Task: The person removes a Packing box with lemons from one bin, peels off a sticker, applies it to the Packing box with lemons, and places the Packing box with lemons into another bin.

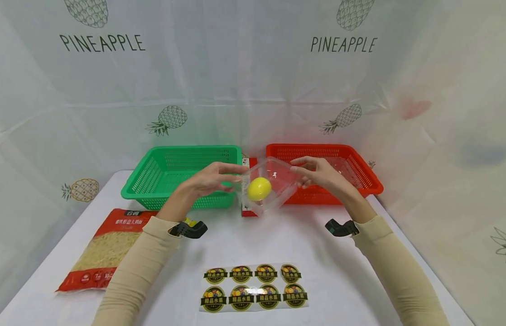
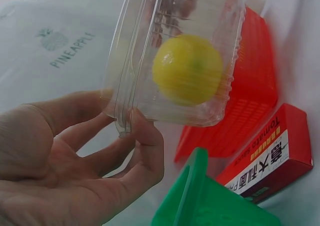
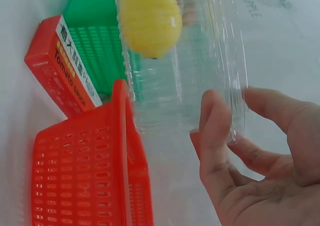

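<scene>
The left hand and right hand pinch opposite edges of a clear plastic box — raised near the green basket and red basket — a lemon inside; whether it is fully closed, I cannot tell.

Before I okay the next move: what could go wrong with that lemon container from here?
The lemon may roll and shift the weight: it lies alone, nearer the left hand. The clear container might slip, since that hand and the right hand hold it only by its rim.
</scene>
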{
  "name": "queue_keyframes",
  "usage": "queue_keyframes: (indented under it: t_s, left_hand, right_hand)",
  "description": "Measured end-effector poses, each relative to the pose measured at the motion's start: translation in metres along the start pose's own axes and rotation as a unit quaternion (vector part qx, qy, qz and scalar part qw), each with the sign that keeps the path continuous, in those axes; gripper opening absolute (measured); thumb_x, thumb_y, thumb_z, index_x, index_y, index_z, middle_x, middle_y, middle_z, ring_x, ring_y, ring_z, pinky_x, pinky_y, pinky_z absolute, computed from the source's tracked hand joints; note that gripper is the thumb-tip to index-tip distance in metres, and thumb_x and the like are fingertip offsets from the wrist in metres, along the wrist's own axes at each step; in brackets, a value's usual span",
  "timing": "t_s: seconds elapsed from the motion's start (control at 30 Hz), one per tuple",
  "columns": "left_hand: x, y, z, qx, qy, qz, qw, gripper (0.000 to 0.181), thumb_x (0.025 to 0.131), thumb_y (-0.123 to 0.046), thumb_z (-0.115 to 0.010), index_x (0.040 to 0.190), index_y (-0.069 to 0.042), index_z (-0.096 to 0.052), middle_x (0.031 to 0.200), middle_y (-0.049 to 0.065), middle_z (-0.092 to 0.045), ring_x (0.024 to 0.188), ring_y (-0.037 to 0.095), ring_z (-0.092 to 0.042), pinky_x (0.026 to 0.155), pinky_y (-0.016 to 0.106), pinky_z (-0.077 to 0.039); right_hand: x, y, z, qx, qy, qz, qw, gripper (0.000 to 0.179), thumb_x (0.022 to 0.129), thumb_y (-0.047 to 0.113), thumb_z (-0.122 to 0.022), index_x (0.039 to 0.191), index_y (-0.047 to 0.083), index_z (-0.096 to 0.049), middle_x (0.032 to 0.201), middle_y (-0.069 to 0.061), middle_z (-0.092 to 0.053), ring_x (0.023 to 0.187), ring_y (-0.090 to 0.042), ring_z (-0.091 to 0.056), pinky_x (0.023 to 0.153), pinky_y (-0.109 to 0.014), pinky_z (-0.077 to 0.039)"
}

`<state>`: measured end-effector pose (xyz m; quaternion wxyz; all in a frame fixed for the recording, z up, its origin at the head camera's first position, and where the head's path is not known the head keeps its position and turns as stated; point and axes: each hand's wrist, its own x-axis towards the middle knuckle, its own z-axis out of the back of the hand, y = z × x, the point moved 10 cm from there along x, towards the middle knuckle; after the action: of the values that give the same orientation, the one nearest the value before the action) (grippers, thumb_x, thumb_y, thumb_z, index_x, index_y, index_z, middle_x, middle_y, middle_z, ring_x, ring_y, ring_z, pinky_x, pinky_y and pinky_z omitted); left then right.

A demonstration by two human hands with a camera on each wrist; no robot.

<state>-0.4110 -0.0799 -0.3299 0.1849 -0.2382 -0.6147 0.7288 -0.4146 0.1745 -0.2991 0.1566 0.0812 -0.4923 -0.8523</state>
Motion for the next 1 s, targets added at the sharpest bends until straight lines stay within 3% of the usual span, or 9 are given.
queue_keyframes:
  t_s: [0.1,0.4,0.57,0.8,1.0]
  left_hand:
    - [-0.003,0.001,0.001,0.004,0.007,-0.001,1.0000,0.049,0.096,-0.013,-0.061,0.144,-0.008,-0.049,0.154,0.004,-0.041,0.139,0.030,-0.037,0.109,0.055,-0.041]
    - [-0.015,0.003,-0.002,0.012,0.036,-0.002,0.9993,0.047,0.097,-0.011,-0.061,0.142,-0.007,-0.050,0.155,0.005,-0.040,0.138,0.034,-0.041,0.093,0.036,-0.052]
    - [-0.022,0.004,-0.004,0.028,0.049,-0.009,0.9984,0.045,0.097,-0.012,-0.060,0.141,-0.007,-0.052,0.155,0.006,-0.041,0.136,0.035,-0.045,0.094,0.038,-0.053]
    - [-0.030,0.009,-0.007,0.057,0.069,-0.008,0.9960,0.049,0.097,-0.015,-0.061,0.143,-0.005,-0.049,0.155,0.005,-0.040,0.136,0.031,-0.048,0.102,0.048,-0.049]
    - [-0.036,0.018,-0.008,0.079,0.084,-0.009,0.9933,0.045,0.098,-0.015,-0.060,0.142,-0.008,-0.052,0.155,0.004,-0.041,0.143,0.033,-0.038,0.102,0.047,-0.049]
  right_hand:
    - [-0.003,0.003,-0.001,-0.015,0.003,0.010,0.9998,0.049,0.092,0.044,-0.065,0.132,0.017,-0.058,0.112,-0.015,-0.064,0.080,-0.024,-0.069,0.080,-0.037,-0.060]
    - [-0.017,0.005,-0.009,-0.068,0.016,0.021,0.9973,0.043,0.092,0.048,-0.063,0.127,0.022,-0.062,0.105,-0.009,-0.066,0.083,-0.031,-0.064,0.080,-0.036,-0.055]
    - [-0.023,0.004,-0.016,-0.062,0.029,0.027,0.9973,0.042,0.093,0.045,-0.064,0.126,0.019,-0.063,0.107,-0.009,-0.068,0.087,-0.036,-0.065,0.079,-0.034,-0.055]
    - [-0.028,-0.005,-0.032,-0.035,0.066,0.036,0.9965,0.042,0.094,0.038,-0.064,0.128,0.013,-0.062,0.120,-0.018,-0.066,0.087,-0.027,-0.065,0.081,-0.038,-0.057]
    - [-0.034,-0.014,-0.045,-0.018,0.086,0.032,0.9957,0.042,0.094,0.035,-0.065,0.131,0.015,-0.061,0.124,-0.012,-0.065,0.097,-0.032,-0.062,0.081,-0.038,-0.057]
